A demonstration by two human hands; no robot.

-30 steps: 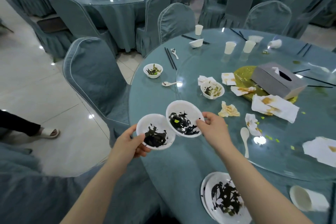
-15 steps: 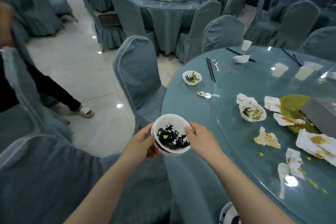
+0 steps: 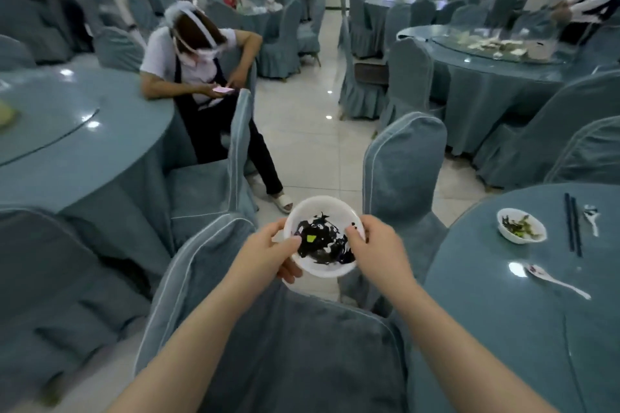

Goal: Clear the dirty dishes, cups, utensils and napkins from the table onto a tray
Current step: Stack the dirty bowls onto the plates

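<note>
Nearest the camera, a covered chair back (image 3: 278, 345) fills the lower centre, its piped top edge running just below both forearms. Above that edge, the left hand (image 3: 268, 253) and right hand (image 3: 377, 251) are both clamped on a white bowl (image 3: 323, 236), one on each side of the rim, thumbs hooked over the rim into the inside. The bowl is held in the air, clear of any tabletop, over the gap between this chair and a second covered chair (image 3: 402, 171) standing just behind it to the right; dark food residue and a small yellow-green scrap coat its inside. Whether a second bowl is nested beneath it cannot be told. To the right, the curved edge of the round tabletop (image 3: 486, 329) sweeps from lower centre up to the right border. Near that edge lie a white spoon (image 3: 557, 280), then a small bowl with green scraps (image 3: 520, 225), a pair of dark chopsticks (image 3: 573, 226) just beside it, and a second spoon (image 3: 591, 216), partly blurred. To the left, a third chair (image 3: 214, 178) faces another round table (image 3: 67, 144). A strip of pale tiled floor (image 3: 315, 131) runs open between the chair rows toward the back. A seated person (image 3: 204, 77) occupies the left side of that strip, one sandalled foot extended onto the tiles. Farther right, another table (image 3: 496, 54) carries blurred items.
</note>
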